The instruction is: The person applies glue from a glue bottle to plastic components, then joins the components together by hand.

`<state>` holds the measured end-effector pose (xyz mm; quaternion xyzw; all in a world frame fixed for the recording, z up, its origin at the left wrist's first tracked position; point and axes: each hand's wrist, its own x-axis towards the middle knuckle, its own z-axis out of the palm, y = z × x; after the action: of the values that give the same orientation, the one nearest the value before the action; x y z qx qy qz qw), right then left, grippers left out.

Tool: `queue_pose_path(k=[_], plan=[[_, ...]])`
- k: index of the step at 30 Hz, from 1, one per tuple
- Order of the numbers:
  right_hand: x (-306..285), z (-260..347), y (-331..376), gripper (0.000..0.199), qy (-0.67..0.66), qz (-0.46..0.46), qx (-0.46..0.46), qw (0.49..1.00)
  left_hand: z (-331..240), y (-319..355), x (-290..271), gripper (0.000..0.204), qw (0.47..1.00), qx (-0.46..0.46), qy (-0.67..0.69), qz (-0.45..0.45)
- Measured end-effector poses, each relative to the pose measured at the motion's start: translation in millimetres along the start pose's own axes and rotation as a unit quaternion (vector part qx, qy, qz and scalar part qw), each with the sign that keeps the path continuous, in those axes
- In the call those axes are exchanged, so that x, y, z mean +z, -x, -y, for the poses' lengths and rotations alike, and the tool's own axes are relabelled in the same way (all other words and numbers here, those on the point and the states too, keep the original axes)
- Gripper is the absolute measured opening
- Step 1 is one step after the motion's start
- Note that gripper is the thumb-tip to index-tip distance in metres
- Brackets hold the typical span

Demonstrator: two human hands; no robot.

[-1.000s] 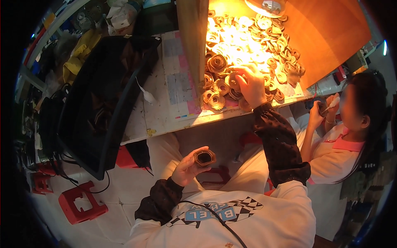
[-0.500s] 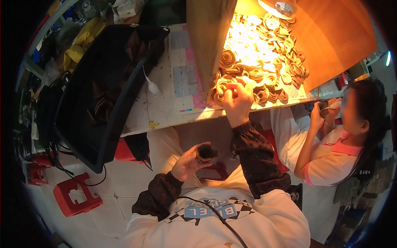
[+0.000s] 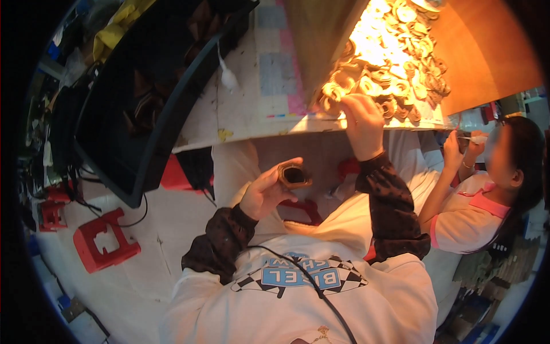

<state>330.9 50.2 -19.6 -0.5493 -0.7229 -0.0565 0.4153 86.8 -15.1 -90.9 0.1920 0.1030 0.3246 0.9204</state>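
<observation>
My left hand (image 3: pixel 264 192) is closed round a hollow, brown, many-sided piece (image 3: pixel 294 175), held above my lap with its dark opening up. My right hand (image 3: pixel 365 123) reaches to the table's front edge, with thumb and fingertips pinched at a curled ring-shaped piece (image 3: pixel 332 94). Glare and the fingers hide part of that grip. Behind it, a heap of similar brown and tan curled rings (image 3: pixel 401 83) lies under a bright lamp (image 3: pixel 431 4).
Wooden boards (image 3: pixel 318 40) wall in the heap. A long black tray (image 3: pixel 109 132) with folded brown pieces lies on the left, beside a small white-bulbed tool (image 3: pixel 229 79). To the right a person (image 3: pixel 475 212) works with both hands. A red stool (image 3: pixel 106 243) stands on the floor.
The view has shifted, so the table and heap sit higher and further right. My right hand stays by the near edge of the heap, fingers closer together. My left hand still holds the hollow piece.
</observation>
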Motion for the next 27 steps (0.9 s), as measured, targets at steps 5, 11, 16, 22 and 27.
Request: queue_pose_path(k=[5, 11, 16, 22, 27], plan=[[-14.0, 10.8, 3.4, 0.02, -0.006, 0.006, -0.09, 0.996, 3.3, 5.2, 0.3, 0.051, 0.998, -0.001, -0.015, -0.055], [-44.9, 64.0, 63.8, 0.021, -0.117, 0.066, 0.076, 0.988, 12.1, 5.7, -4.0, 0.045, 0.988, -0.046, -0.072, -0.13], [-40.8, 105.8, 121.9, 0.019, -0.155, 0.097, 0.189, 0.965, 30.0, 5.7, -9.1, 0.045, 0.984, -0.054, -0.063, -0.155], [-26.4, 108.4, 145.6, 0.032, -0.087, 0.133, 0.087, 0.984, 48.0, 4.4, -9.0, 0.064, 0.977, -0.079, -0.096, -0.173], [-26.5, 108.6, 149.1, 0.034, -0.039, 0.166, 0.063, 0.983, 54.7, 4.6, -8.7, 0.07, 0.973, -0.076, -0.123, -0.181]])
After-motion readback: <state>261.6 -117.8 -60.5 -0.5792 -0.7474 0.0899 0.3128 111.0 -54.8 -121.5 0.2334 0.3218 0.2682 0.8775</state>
